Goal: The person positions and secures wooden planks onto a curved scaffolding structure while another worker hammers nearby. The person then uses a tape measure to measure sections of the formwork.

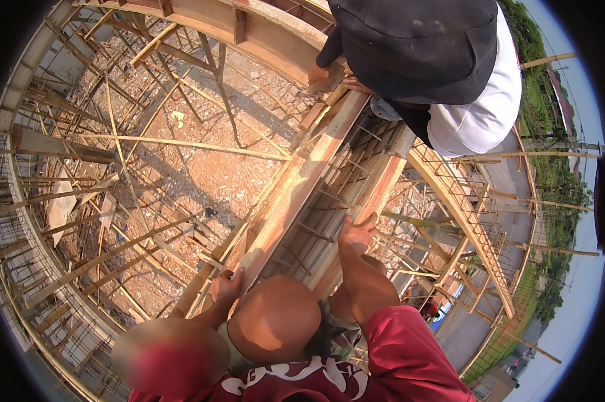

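Below me runs a long wooden formwork beam, with a left plank [295, 191] and a right plank [383, 184] on either side of a deep trough. Steel rebar [336, 197] with cross ties lies inside that trough. My left hand [226, 285] is at the near end of the left plank, its fingers curled over the outer edge. On the top edge of the right plank rests my right hand [358, 234], fingers spread and nothing visible in it. My bent knee [275, 315] sits between my arms, over the trough.
A co-worker in a black hat [416, 50] leans over the beam's far end, both hands low at the planks. Timber props [218, 87] stand on the rubble ground [175, 167] far below, left. A curved form with rebar [463, 224] extends right.
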Demonstrator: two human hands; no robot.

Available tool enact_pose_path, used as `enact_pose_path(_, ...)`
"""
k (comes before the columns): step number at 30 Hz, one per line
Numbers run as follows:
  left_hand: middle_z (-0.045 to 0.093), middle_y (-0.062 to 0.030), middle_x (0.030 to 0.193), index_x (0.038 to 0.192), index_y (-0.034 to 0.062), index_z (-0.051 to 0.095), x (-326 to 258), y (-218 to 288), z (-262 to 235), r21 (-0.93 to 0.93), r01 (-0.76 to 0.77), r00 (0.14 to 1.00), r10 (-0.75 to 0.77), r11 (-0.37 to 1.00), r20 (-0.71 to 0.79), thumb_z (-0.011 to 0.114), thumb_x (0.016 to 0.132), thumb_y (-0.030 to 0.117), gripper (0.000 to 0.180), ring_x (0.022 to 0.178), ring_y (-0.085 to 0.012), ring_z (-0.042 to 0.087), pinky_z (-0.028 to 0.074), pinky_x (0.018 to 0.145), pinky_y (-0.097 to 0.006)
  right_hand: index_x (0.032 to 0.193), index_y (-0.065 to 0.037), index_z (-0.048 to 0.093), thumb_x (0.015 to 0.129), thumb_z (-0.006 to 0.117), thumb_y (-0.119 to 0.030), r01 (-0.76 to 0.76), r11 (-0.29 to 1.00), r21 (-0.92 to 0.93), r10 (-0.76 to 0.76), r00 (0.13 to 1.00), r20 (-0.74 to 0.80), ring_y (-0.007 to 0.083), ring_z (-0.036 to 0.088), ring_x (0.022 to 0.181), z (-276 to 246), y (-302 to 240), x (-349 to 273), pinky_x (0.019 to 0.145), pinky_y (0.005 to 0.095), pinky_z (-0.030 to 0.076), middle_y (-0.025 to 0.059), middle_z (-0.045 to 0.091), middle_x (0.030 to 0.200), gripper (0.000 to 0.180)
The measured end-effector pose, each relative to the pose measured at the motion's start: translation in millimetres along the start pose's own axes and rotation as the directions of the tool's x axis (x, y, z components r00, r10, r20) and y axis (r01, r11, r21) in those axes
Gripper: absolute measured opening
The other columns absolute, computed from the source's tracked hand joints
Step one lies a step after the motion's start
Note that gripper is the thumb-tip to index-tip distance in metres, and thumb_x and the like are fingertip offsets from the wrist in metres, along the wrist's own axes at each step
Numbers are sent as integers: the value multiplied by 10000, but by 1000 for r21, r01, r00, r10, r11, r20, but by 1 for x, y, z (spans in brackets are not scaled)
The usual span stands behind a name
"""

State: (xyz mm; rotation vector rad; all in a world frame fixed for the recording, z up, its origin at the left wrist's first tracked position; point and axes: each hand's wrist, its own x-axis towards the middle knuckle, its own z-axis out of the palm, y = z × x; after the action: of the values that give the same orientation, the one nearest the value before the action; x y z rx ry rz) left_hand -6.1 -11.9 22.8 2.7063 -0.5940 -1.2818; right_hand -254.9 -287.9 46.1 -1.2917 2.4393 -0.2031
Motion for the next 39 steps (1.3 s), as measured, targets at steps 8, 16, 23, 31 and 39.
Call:
enact_pose_path(8,745,-223,941,1065,82,773,-3,-1,2,19,-50,997,51,999,-56,572,854,692,676,957,-383,718,546,863,-467,1586,-185,238,840,681,-407,16,999,43,-14,999,-31,447,517,1234,2,4,0,1031,533,462,261,447,1354,896)
enact_pose_path(16,739,-226,902,1066,101,774,-2,1,-3,51,-31,999,30,998,13,600,857,651,614,933,-381,718,542,851,-471,1581,-208,250,853,675,-398,-53,999,5,53,998,-13,444,541,1228,-5,-7,-3,1020,533,484,235,437,1389,864)
enact_pose_path(23,733,-235,992,1069,56,762,-7,7,-7,-10,-7,1000,7,1000,-18,626,854,643,640,989,-409,700,527,871,-486,1581,-208,259,855,662,-404,-29,1000,2,29,998,-59,428,554,1215,0,-6,-3,1003,521,490,238,450,1372,853)
enact_pose_path(31,736,-241,983,1041,68,769,-8,7,-6,-38,33,998,-34,999,-45,628,818,670,657,993,-395,706,533,878,-468,1593,-187,240,837,663,-433,-44,998,-37,43,999,-18,418,546,1221,-3,-6,-2,1019,506,481,246,458,1340,900)
enact_pose_path(39,742,-230,1006,1037,82,773,-6,4,-3,-40,19,998,-21,999,-51,620,814,694,670,1017,-391,707,535,902,-471,1588,-182,239,872,625,-462,22,998,-64,-26,998,-61,434,553,1212,-1,-3,-3,1029,511,478,262,457,1346,861)
